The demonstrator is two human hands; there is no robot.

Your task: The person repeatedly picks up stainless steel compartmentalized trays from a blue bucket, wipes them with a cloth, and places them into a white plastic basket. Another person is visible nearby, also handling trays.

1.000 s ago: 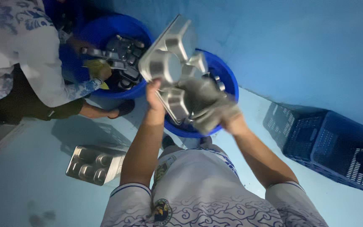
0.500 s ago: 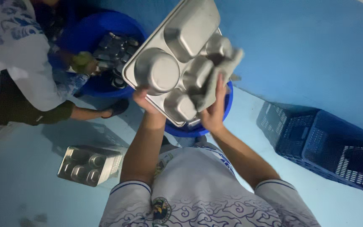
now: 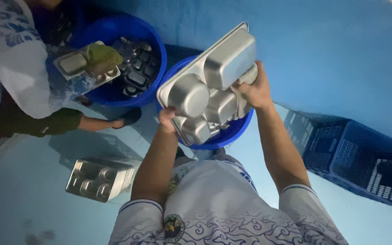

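Observation:
I hold a steel compartment tray (image 3: 214,77) upside down, tilted, above a blue basin (image 3: 232,134). My left hand (image 3: 167,119) grips its lower left edge. My right hand (image 3: 254,90) presses a pale cloth or sponge against the tray's right side, between two of its raised compartments. The basin below is mostly hidden by the tray.
A second blue basin (image 3: 153,43) full of steel trays stands at the left; another person's hand scrubs a tray (image 3: 75,66) there with a green sponge (image 3: 101,56). A stack of steel trays (image 3: 98,179) lies on the floor. A dark blue crate (image 3: 355,159) stands at the right.
The tray has tipped lower and turned. My right hand has slid from the tray's bottom edge up to its right side. The other person has lifted a tray out of their basin.

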